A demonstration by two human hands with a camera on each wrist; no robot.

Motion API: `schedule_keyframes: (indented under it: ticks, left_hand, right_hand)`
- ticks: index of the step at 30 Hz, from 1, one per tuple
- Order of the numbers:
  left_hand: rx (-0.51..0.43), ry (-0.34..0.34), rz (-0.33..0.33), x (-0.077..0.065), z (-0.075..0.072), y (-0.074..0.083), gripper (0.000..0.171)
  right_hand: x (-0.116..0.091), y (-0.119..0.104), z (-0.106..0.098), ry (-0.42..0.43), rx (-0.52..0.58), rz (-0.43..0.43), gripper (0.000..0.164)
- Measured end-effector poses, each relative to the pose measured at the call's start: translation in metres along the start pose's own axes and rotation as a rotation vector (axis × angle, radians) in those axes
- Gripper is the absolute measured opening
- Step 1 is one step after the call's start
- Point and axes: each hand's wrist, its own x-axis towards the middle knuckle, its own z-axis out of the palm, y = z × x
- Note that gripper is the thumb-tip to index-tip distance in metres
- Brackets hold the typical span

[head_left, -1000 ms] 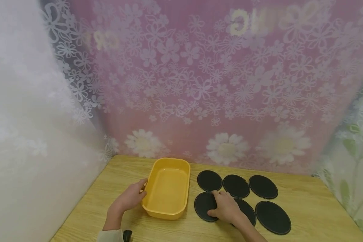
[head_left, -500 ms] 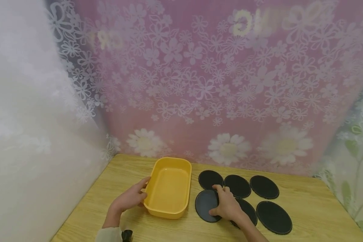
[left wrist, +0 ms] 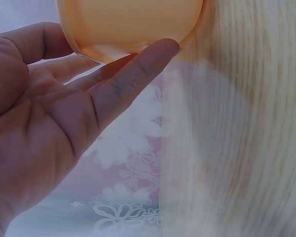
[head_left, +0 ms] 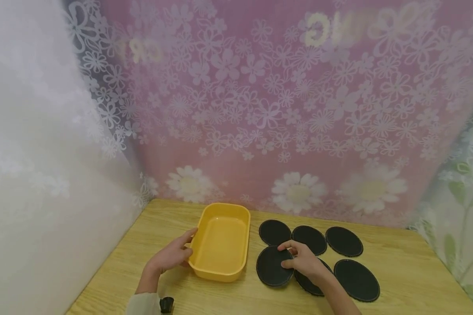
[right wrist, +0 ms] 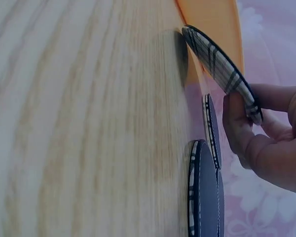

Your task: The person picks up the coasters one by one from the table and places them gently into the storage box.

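My right hand pinches the right edge of a round black coaster between thumb and fingers. Raised off the wooden table, this coaster is tilted and shows its plaid underside in the right wrist view, its shadow falling on the wood. At the left, a yellow rectangular basin stands upright with nothing in it. My left hand touches that basin's left side, an index fingertip at the rim. In the left wrist view, the fingers of the left hand extend fairly straight along the basin's outer wall.
Several more black coasters lie flat in two rows, among them a back-left one, a back-right one and a front-right one. One lies partly under my right forearm. A floral curtain hangs behind the wooden table.
My right hand has lifted the front-left coaster off the table, its right edge now pinched and tilted. The left hand keeps its place at the basin.
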Motion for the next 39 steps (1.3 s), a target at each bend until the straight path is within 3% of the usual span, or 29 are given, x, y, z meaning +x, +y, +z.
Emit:
schedule_keyframes:
  ticks: [8, 14, 21, 29, 39]
  left_hand:
    - [-0.004, -0.003, -0.007, 0.0, -0.001, 0.001, 0.069]
    - [0.015, 0.01, -0.012, 0.001, -0.002, 0.001, 0.07]
    - [0.012, 0.021, -0.026, -0.001, -0.001, 0.002, 0.069]
    - [0.016, 0.012, -0.011, 0.0, 0.001, -0.001, 0.067]
    - [0.029, 0.026, 0.001, 0.0, 0.002, 0.001, 0.067]
  right_hand:
    - [-0.004, 0.002, -0.008, -0.084, 0.13, 0.072, 0.055]
    - [-0.008, -0.001, -0.015, -0.125, 0.282, 0.035, 0.069]
    - [-0.007, -0.007, -0.017, -0.14, 0.371, -0.037, 0.077]
    - [-0.005, -0.015, -0.003, -0.097, 0.487, -0.058, 0.075]
    - [0.013, -0.035, 0.022, -0.054, 0.489, -0.079, 0.07]
